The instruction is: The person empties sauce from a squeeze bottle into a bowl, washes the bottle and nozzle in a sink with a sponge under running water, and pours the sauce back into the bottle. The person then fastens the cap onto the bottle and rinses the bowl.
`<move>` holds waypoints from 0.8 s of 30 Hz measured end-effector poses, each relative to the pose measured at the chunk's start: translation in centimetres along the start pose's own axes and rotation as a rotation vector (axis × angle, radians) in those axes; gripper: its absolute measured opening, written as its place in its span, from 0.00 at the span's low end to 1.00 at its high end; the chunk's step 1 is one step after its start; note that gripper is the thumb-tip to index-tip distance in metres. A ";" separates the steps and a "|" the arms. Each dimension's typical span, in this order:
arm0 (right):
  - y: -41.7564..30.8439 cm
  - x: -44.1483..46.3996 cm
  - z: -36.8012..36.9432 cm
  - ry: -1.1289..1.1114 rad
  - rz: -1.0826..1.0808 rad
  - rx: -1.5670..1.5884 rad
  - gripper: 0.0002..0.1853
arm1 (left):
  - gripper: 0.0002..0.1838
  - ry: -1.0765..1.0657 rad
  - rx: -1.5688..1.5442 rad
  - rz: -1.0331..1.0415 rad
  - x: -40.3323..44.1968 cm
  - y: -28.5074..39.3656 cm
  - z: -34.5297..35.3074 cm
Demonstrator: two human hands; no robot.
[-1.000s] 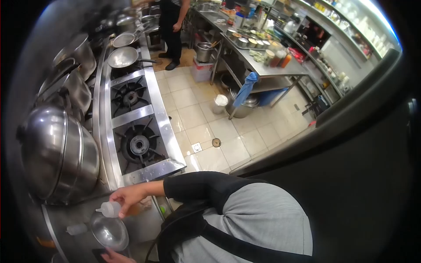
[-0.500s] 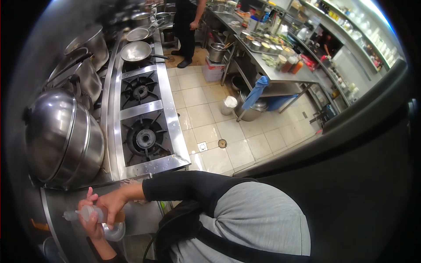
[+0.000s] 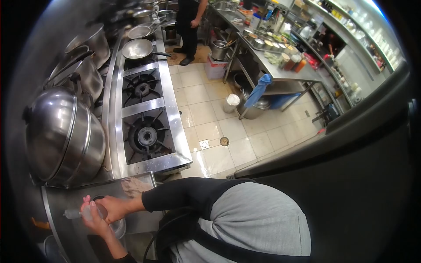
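Observation:
A squeeze bottle [image 3: 91,212] with a translucent cap is held between both hands. My right hand [image 3: 115,207] reaches in from the upper arm and is closed around the bottle's body. From below, my left hand [image 3: 94,220] wraps its cap end. Behind the hands is a metal bowl [image 3: 119,228], partly hidden by them. To the left, a small clear bottle [image 3: 72,214] lies on the steel counter [image 3: 59,199].
A large domed steamer pot [image 3: 66,136] stands beside the stove burners [image 3: 147,136]. A frying pan [image 3: 137,49] sits on the far burner. A person [image 3: 188,30] stands beyond. A prep table [image 3: 289,74] holds containers. Brownish food [image 3: 134,186] lies near my right wrist.
My right hand carried the bottle leftward off the bowl, and my left hand came up from beside the bowl to close on it. The camera view has shifted slightly.

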State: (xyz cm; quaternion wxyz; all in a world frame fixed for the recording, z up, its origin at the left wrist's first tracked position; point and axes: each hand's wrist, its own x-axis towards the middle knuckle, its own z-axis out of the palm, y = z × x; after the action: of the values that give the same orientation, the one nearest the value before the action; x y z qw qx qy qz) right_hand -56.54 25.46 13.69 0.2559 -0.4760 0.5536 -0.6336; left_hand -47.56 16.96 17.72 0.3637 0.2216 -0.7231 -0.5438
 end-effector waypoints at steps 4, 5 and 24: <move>2.2 0.6 -0.5 -0.038 -0.064 0.023 0.35 | 0.28 -0.074 -0.166 -0.076 -0.2 0.9 -0.8; 2.2 0.7 -1.3 -0.132 -0.043 0.078 0.36 | 0.32 -0.241 -0.389 0.060 -0.3 1.8 -1.3; 2.0 1.5 -4.6 -0.457 0.006 -0.050 0.39 | 0.37 -0.646 0.832 -0.209 3.6 4.8 -6.4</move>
State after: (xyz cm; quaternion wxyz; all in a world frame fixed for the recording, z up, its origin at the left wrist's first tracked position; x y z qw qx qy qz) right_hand -61.62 25.77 12.53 0.3645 -0.6116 0.4985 -0.4947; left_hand -44.55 11.89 24.24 -0.0520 0.2389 -0.9268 -0.2851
